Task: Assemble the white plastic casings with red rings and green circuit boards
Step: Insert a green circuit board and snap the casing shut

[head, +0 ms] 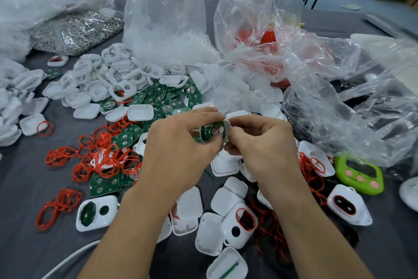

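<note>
I'm watching both hands meet in mid-frame, above the grey table (20, 190). The left hand (178, 147) has its fingers curled round a white casing (226, 125), thumb tucked under it. A green board (206, 133) sits inside the casing's open face, tilted towards me. The right hand (260, 140) pinches the casing's right edge between thumb and bent fingers. Is the board fully seated? I can't tell, fingertips cover its rim. Left of the casing and below it, loose red rings (106, 158) sprawl over the table. Just behind the casing lies a heap of spare boards (158, 95), and further behind to the left a pile of empty shells (108, 75). Below the casing, near my wrists, there's a ringed shell (245, 220) lying face up among plain lids. Right of the casing and a little lower sits a green timer (359, 174). Crumpled clear bags (162, 18) stand behind everything.
</note>
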Available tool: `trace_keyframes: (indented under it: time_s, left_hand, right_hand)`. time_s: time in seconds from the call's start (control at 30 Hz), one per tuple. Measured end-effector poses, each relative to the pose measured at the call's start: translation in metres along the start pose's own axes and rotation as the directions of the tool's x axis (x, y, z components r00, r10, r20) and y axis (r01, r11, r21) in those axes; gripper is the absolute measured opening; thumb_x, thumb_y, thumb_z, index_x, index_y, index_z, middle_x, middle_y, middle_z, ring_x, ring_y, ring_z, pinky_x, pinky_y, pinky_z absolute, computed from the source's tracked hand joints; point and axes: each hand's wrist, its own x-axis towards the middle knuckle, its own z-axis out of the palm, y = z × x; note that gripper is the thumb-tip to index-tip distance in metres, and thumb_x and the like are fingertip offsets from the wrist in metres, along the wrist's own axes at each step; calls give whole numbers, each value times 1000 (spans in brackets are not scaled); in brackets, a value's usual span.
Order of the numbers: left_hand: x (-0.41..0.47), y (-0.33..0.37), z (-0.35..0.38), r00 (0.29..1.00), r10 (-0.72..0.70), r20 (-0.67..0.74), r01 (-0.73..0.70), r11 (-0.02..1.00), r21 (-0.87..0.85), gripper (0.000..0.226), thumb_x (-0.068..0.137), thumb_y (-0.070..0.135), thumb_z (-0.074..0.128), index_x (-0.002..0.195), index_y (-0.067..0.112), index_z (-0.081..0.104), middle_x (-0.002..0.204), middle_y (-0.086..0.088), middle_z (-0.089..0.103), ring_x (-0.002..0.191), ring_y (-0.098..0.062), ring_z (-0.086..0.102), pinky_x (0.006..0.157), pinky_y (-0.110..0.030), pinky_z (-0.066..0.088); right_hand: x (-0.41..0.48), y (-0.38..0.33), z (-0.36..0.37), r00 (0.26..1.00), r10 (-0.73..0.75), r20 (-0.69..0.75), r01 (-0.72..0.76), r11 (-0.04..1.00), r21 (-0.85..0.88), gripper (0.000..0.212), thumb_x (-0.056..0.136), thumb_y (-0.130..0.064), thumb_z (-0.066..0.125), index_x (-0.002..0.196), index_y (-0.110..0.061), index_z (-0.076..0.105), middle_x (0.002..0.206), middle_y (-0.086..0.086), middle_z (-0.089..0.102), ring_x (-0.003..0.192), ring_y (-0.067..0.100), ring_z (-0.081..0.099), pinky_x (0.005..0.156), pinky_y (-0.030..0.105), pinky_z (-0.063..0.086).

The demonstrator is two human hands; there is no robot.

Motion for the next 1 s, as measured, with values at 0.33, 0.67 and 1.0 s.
trace_keyframes:
  time_s: [0.33, 0.67, 1.0]
  left_hand:
    - [3, 0, -4, 981, -194, -27, 192, 978, -78, 26, 81, 20, 82, 96, 42, 81, 96, 36, 72, 80, 12, 69, 74, -7, 53]
    - [4, 0, -4, 963, -262, 60, 265, 963, -54, 35, 74, 31, 87, 107, 41, 79, 87, 28, 75, 85, 14, 68, 74, -7, 52]
    - [6, 0, -7, 923, -355, 146, 381, 896, -230, 28, 77, 14, 87, 100, 29, 81, 81, 9, 79, 68, -7, 70, 66, -23, 59]
  right_hand:
    - [2, 2, -2, 990, 137, -14, -135, 986, 93, 14, 79, -11, 71, 79, -21, 81, 69, 3, 77, 59, 18, 74, 62, 27, 59]
    - [0, -4, -1, 994, 106, -22, -103, 989, 104, 16, 71, -23, 71, 82, -19, 81, 69, 2, 77, 59, 19, 74, 60, 24, 59]
    - [-3, -9, -3, 996, 85, 36, -89, 986, 143, 18, 87, -4, 72, 80, -17, 82, 70, 7, 77, 57, 19, 73, 58, 22, 57]
